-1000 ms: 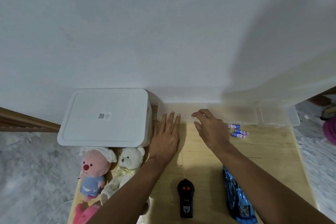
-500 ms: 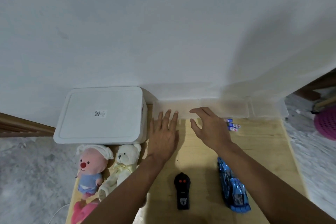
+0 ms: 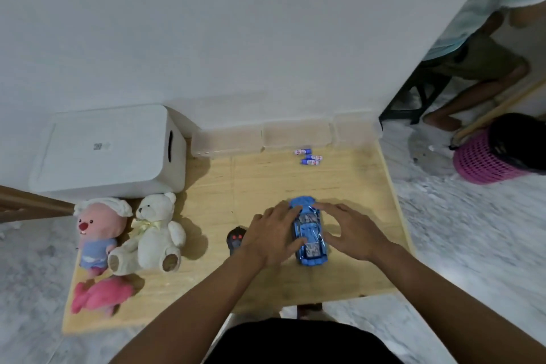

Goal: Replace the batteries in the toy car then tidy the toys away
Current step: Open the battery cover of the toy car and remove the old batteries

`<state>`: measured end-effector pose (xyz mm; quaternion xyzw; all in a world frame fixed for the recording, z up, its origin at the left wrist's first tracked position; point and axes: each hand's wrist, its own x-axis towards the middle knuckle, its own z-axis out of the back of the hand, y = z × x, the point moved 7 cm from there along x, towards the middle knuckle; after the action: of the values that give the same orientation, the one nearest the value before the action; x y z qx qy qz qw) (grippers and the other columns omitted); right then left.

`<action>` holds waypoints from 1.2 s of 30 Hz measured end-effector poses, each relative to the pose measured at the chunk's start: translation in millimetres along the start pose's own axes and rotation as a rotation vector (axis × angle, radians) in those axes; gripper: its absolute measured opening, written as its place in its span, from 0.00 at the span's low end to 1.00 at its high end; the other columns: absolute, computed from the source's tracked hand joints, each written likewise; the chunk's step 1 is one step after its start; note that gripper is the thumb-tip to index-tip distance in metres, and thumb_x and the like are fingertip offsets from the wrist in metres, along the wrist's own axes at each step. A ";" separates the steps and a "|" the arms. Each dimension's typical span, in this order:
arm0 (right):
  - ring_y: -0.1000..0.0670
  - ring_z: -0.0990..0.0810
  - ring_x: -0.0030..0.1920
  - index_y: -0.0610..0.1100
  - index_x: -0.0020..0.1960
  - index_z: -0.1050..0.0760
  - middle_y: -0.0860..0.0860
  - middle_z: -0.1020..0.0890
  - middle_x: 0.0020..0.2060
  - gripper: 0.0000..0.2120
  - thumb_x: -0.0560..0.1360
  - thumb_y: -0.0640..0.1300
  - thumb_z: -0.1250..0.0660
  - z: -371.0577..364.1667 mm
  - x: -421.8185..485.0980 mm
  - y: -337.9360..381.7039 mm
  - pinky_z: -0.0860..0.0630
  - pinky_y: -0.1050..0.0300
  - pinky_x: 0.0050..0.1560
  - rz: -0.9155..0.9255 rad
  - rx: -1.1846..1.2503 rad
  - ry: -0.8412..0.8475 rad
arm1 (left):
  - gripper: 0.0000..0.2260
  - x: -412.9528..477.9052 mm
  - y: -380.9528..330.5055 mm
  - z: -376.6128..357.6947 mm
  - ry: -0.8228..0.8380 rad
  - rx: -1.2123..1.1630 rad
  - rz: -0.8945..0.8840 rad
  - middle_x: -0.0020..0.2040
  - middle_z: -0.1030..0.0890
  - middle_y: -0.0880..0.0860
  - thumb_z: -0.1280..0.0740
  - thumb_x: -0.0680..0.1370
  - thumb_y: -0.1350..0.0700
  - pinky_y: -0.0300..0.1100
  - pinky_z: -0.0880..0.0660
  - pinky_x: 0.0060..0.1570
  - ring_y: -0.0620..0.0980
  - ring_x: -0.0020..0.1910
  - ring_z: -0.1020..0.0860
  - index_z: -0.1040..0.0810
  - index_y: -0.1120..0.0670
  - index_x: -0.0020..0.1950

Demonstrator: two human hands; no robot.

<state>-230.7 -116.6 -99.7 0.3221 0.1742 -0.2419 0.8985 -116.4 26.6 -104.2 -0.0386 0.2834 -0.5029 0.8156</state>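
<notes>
My left hand [image 3: 273, 235] and right hand [image 3: 351, 232] cupped the blue toy car [image 3: 308, 233] from both sides, fingers curled against it, near the table's [image 3: 295, 180] front edge; batteries [image 3: 308, 156] lay toward the back edge.

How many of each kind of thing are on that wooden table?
Soft toys: 3, a pink-faced doll, a white bear, a pink plush
Toy cars: 1
Remotes: 1
Batteries: 3
White bins: 1
Clear boxes: 3
Total: 12
</notes>
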 end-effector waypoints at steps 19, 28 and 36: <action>0.58 0.17 0.55 0.58 0.59 0.22 0.56 0.14 0.49 0.18 0.73 0.47 0.23 55.2 -7.8 33.1 0.23 0.56 0.58 0.030 0.830 -0.190 | 0.23 -19.0 -23.5 57.5 -0.303 -0.936 0.098 0.59 0.19 0.44 0.39 0.85 0.45 0.37 0.18 0.51 0.41 0.52 0.16 0.42 0.36 0.79; 0.56 0.32 0.26 0.61 0.59 0.23 0.46 0.17 0.45 0.15 0.74 0.58 0.26 58.0 -7.5 43.7 0.37 0.64 0.26 -0.076 0.903 -0.038 | 0.15 -24.7 -30.9 64.5 -0.339 -1.033 0.149 0.55 0.15 0.45 0.45 0.87 0.48 0.38 0.26 0.48 0.38 0.49 0.18 0.38 0.41 0.74; 0.57 0.18 0.53 0.63 0.62 0.23 0.55 0.16 0.51 0.19 0.73 0.52 0.24 87.5 -2.3 50.4 0.26 0.66 0.43 0.080 0.607 -0.200 | 0.32 -25.9 -27.7 76.4 -0.398 -1.018 0.118 0.71 0.24 0.47 0.35 0.84 0.55 0.53 0.19 0.60 0.49 0.52 0.15 0.46 0.35 0.82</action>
<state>-191.2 -139.8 -9.7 0.5566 -0.0076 -0.2778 0.7829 -108.8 17.8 -19.7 -0.5068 0.3327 -0.2387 0.7586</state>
